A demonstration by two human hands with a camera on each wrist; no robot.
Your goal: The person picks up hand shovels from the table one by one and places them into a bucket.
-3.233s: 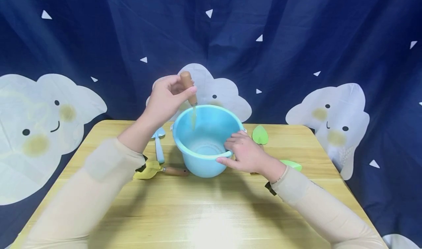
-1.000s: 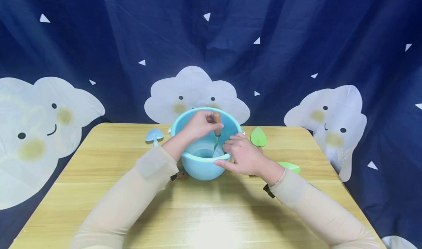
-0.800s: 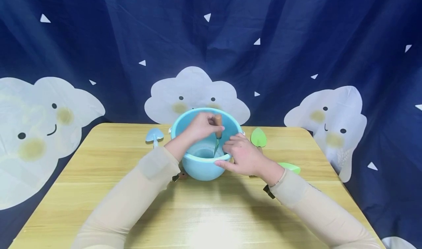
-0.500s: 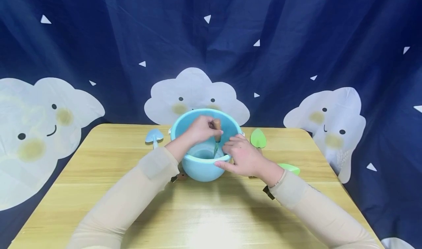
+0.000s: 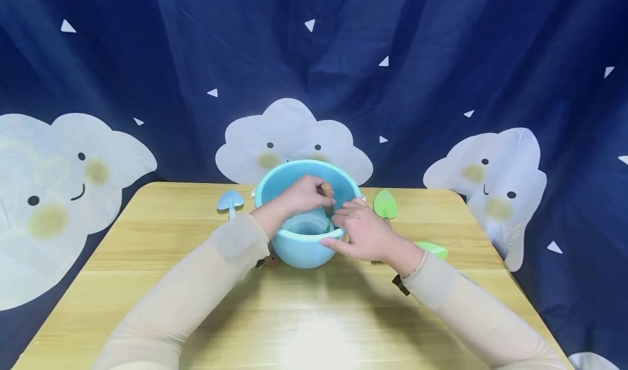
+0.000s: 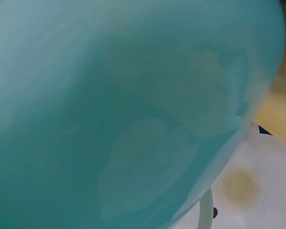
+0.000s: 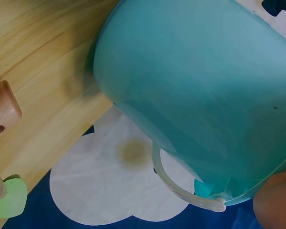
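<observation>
A light blue bucket [image 5: 299,250] stands on the table; its outer wall fills most of the left wrist view and the right wrist view. Inside its mouth, my left hand [image 5: 304,193] pinches the wooden handle [image 5: 327,190] of a small tool, whose thin greenish lower part [image 5: 328,226] points down into the bucket and is partly hidden. My right hand [image 5: 363,228] grips the bucket's near right rim, thumb outside and fingers over the edge. No part of my left hand shows in the left wrist view.
Left of the bucket lies a light blue shovel [image 5: 230,200]. A wooden handle end [image 5: 272,260] shows beside my left wrist. To the right are a green shovel [image 5: 385,203] and another green tool [image 5: 433,249]. Behind the table [image 5: 304,315] hangs a dark blue curtain [image 5: 343,43] with clouds.
My left hand has moved from above the bucket's left rim down into its right part, carrying the tool. In the last half second the handle has tilted and lowered slightly. My right hand stays on the rim.
</observation>
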